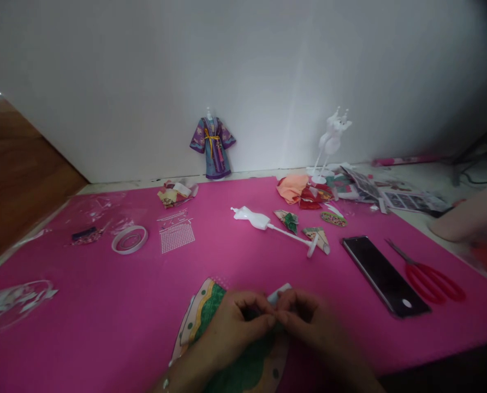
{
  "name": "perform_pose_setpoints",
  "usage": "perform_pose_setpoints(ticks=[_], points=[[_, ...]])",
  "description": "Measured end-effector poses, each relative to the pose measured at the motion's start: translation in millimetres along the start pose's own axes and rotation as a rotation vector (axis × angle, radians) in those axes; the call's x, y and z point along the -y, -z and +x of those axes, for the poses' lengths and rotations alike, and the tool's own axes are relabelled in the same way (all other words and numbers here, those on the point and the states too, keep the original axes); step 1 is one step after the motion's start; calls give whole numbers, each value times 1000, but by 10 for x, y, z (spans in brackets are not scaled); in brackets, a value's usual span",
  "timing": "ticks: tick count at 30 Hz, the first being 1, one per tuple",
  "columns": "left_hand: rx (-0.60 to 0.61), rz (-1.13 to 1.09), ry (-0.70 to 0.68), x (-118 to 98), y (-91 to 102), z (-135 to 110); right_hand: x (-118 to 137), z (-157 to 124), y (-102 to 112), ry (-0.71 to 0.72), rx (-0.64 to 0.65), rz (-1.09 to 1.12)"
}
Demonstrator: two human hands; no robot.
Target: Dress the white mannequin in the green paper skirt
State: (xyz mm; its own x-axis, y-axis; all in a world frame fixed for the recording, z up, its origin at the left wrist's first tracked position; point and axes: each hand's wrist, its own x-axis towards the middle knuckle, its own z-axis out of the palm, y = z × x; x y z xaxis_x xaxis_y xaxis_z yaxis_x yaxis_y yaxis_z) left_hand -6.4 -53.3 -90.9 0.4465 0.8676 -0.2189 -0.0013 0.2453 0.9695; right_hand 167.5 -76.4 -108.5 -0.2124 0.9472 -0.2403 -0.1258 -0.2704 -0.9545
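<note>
My left hand (235, 327) and my right hand (309, 322) meet at the near edge of the pink mat (104, 305), fingers curled and pinched together on a small white piece (279, 293) between them. Both hands rest over a fan-shaped patterned paper (205, 316), green with a cream and orange border. What the fingertips pinch beyond the white piece is hidden.
A white mannequin stand (263, 221) lies mid-mat. Right of it are a black phone (385, 275) and red scissors (429, 278). A tape roll (129, 239), a dressed purple doll form (212, 143), upright white stands (329, 143) and paper scraps (304, 191) are farther back. Another person's hand (468, 218) is at right.
</note>
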Motion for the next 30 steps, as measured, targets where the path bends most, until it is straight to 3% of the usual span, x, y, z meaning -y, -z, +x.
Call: perform_pose_setpoints(ticks=[21,30], points=[[50,-47,-28,80,44,-7,-59,27,-9,22,56,177],[31,-60,-1,108,38,15,-49,27,24,13,64,148]])
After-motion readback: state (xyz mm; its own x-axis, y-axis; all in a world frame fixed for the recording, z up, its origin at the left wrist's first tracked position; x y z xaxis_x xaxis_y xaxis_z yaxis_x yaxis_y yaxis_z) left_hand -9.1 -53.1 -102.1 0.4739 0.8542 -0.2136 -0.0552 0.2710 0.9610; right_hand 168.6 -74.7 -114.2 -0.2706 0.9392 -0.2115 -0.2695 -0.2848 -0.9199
